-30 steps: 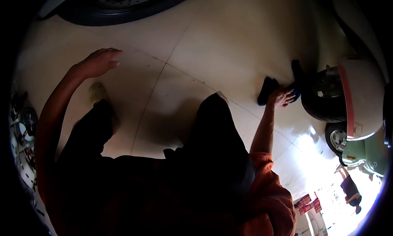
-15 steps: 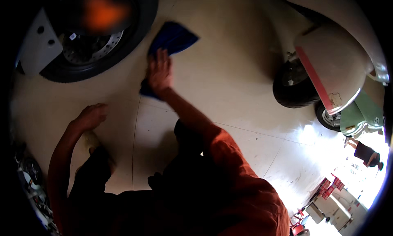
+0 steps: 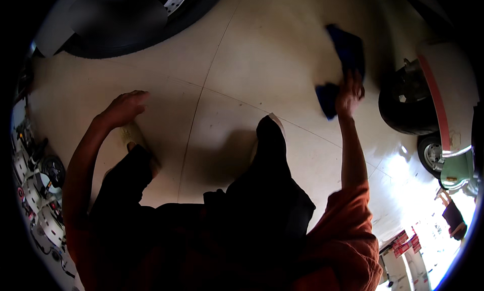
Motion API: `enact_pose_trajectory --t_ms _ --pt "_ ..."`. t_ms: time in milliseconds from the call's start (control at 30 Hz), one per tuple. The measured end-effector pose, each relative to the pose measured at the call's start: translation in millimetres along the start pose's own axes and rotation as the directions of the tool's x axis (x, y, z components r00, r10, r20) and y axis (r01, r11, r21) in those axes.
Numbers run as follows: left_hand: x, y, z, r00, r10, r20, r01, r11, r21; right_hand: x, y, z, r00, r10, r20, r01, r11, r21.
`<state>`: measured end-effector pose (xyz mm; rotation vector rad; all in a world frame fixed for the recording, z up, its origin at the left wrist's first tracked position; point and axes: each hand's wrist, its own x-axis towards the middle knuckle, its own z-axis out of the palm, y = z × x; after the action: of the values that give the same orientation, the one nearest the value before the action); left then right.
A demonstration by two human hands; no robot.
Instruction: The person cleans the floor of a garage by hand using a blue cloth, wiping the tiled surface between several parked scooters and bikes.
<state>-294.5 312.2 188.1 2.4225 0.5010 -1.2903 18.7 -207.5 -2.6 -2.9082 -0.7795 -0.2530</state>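
Out to the right, a dark blue cloth lies against the pale tiled floor. My right hand is on its near part, with cloth showing on both sides of the fingers. The right arm is stretched far forward, and the fingers are somewhat blurred. On the left, my left hand is held in the air over a light shoe. Its fingers curve loosely, the thumb stands apart from them, and nothing is in it.
A large black tyre stands at the upper left. To the right of the cloth is a scooter's wheel under a pale body with a red stripe. A green scooter and a person are farther right. Several vehicles line the left edge.
My right hand and the blue cloth have swept right across the floor, close to the scooter's wheel. The left hand stays empty over the shoe. The whole view has shifted.
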Motion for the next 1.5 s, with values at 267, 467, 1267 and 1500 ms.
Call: enact_pose_trajectory --t_ms 267,467,1267,1500 --pt "11 8 12 0.996 0.068 0.056 -0.067 0.998 -0.023 -30 -151 13 0.997 0.011 -0.076 0.003 0.984 0.179" --pt "21 44 -3 0.995 0.096 -0.002 -0.096 0.995 -0.008 14 -316 26 0.933 -0.359 0.017 0.335 0.888 0.316" --pt "13 0 23 0.994 0.105 0.041 -0.104 0.994 -0.027 63 -213 26 0.931 -0.356 -0.078 0.364 0.9 0.241" --pt "17 5 7 0.995 0.096 -0.013 -0.097 0.993 -0.073 85 -213 28 0.91 -0.371 -0.187 0.397 0.909 0.129"
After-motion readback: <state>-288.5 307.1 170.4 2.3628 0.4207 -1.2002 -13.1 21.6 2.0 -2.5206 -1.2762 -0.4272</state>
